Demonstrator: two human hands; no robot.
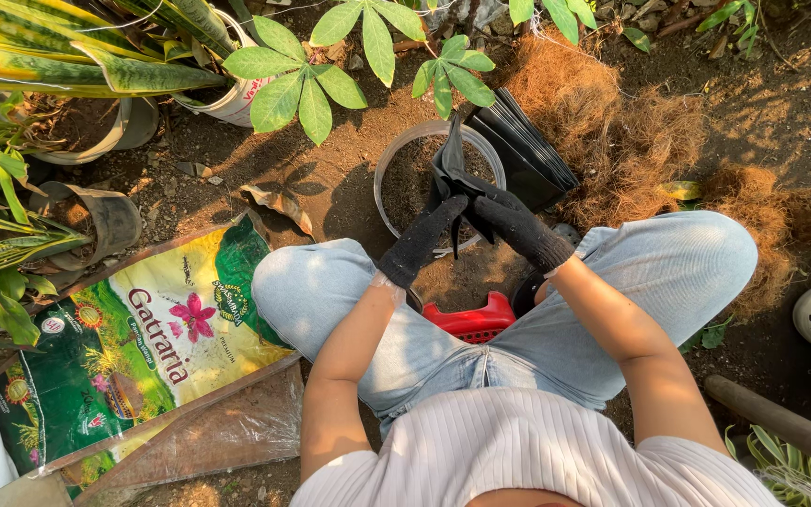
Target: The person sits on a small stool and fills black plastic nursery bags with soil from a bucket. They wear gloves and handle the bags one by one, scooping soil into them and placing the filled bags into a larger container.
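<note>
Two gloved hands, left hand [421, 242] and right hand [518, 228], pinch a black plastic bag [450, 174] over a soil-filled pot [393, 160] at frame centre, on bare garden earth [330, 178].

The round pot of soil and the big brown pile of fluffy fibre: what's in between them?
In the head view, a stack of flat black plastic bags lies on the ground between the round soil-filled pot and the brown fibre pile.

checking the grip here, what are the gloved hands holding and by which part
Both gloved hands, left hand and right hand, hold a black plastic grow bag by its lower end, above a round container of soil.
</note>
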